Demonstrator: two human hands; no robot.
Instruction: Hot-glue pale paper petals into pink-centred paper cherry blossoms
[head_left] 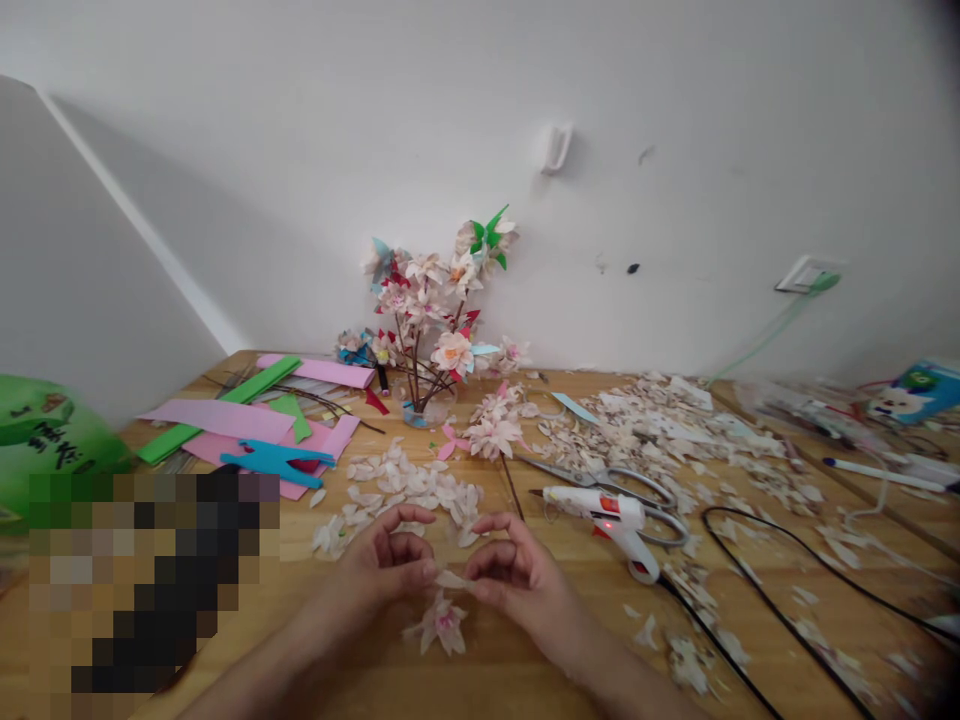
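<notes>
Between my two hands, low in the middle of the head view, is a thin whitish petal (451, 580). My left hand (390, 562) pinches its left end, and my right hand (514, 572) pinches the right end, fingers curled. Just below them a pale flower with a pink centre (442, 625) rests on the wooden table (375, 685). Loose whitish petals (412, 482) lie spread beyond my fingers. A white blossom on a brown stem (493, 428) lies farther back, its stem pointing toward my right hand.
A white glue gun (619, 520) and scissors (649, 490) lie to the right, with black cables (772, 585). Behind them are heaped scraps (652, 425). Flowers stand in a glass (429, 405) near the wall. Coloured paper strips (225, 418) and a green bag (56, 440) are at left.
</notes>
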